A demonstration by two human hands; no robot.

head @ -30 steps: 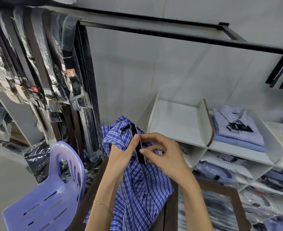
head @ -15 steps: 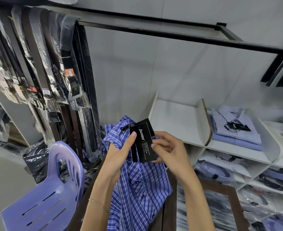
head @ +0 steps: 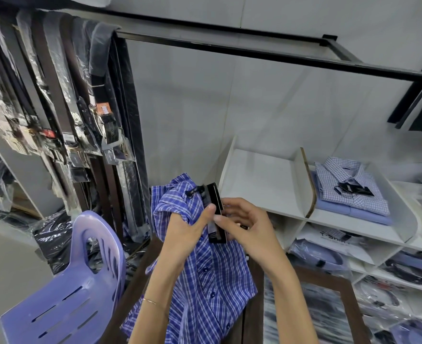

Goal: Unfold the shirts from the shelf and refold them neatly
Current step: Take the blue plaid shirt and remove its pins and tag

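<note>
Head view: a blue plaid shirt (head: 205, 276) hangs unfolded in front of the person, held up just left of the white shelf unit (head: 262, 184), its collar level with the shelf's top board. The left hand (head: 185, 234) grips a bunch of the shirt's fabric below the collar, thumb pressed against a black hang tag (head: 216, 212) that stands upright against the placket. The right hand (head: 247, 227) meets it from the shelf side, fingers curled and pinching the tag's edge; the fingertips behind the tag are hidden. On the shelf's top board, right of its divider, lies a stack of folded shirts (head: 349, 194), a checked one on top carrying its own dark tag. Lower shelf compartments hold bagged shirts (head: 329, 254). Well left of the shelf stands a purple plastic chair (head: 75, 294), and beyond it wrapped belts (head: 63, 100) hang from a black rail (head: 254, 50).
</note>
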